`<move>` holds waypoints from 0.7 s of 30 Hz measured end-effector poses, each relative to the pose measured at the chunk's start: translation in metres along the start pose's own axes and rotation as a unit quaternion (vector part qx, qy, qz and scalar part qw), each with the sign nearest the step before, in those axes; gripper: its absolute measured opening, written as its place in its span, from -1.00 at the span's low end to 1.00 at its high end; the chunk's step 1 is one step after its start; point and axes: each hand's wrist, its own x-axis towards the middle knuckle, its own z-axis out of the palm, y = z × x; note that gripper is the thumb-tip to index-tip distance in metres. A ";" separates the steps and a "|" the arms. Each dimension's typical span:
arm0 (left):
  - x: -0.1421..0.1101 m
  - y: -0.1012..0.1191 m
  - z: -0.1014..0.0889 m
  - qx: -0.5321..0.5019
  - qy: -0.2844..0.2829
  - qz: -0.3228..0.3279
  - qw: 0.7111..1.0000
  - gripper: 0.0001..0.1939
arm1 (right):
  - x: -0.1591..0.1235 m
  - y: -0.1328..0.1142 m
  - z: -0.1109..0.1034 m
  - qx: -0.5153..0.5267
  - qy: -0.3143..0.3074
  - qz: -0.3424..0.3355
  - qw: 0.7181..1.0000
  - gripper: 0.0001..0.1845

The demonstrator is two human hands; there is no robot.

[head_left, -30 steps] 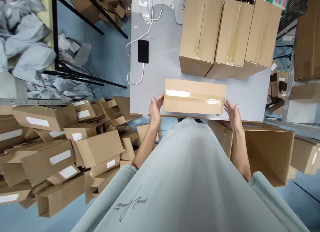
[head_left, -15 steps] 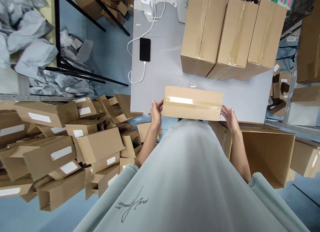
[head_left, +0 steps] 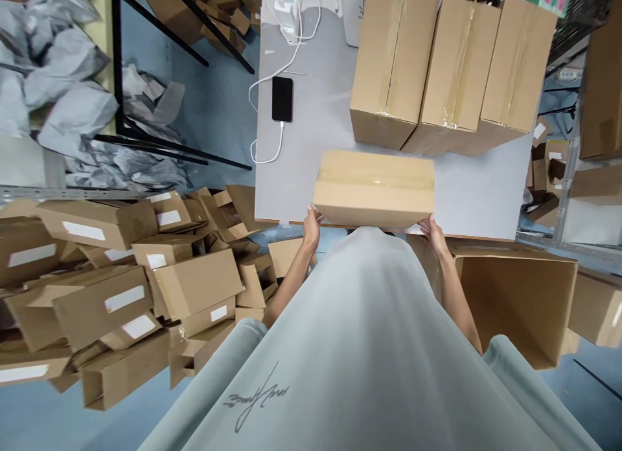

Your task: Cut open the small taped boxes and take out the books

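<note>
A long cardboard box (head_left: 374,188), closed with clear tape along its top face, is at the near edge of the grey table (head_left: 301,140), in front of my body. At its left end, my left hand (head_left: 312,229) grips the lower corner with the fingertips. My right hand (head_left: 432,234) has hold of the opposite lower corner. The fingers are partly hidden under the box. No white label shows on the faces turned toward me.
Three taped cartons (head_left: 449,69) stand side by side at the table's back right. A black phone (head_left: 282,99) on a white cable lies left. Many labelled empty boxes (head_left: 194,282) are heaped left of me. An open carton (head_left: 515,302) stands by my right arm.
The box has been turned over: its white-labelled taped face was toward me, and now another taped face is up. Both hands have moved from its ends to its lower corners.
</note>
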 end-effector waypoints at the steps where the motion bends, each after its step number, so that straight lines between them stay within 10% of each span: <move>1: -0.001 0.004 0.000 -0.003 -0.005 0.008 1.000 -0.20 | -0.003 -0.005 -0.001 0.006 0.003 -0.005 1.000 -0.03; 10: -0.007 0.025 0.007 -0.023 -0.017 0.001 1.000 -0.15 | -0.003 -0.039 0.001 0.000 0.005 -0.056 0.998 -0.12; 21: -0.006 0.010 -0.004 0.036 -0.041 -0.053 0.997 -0.15 | 0.002 -0.011 -0.003 -0.010 0.012 0.019 1.000 -0.08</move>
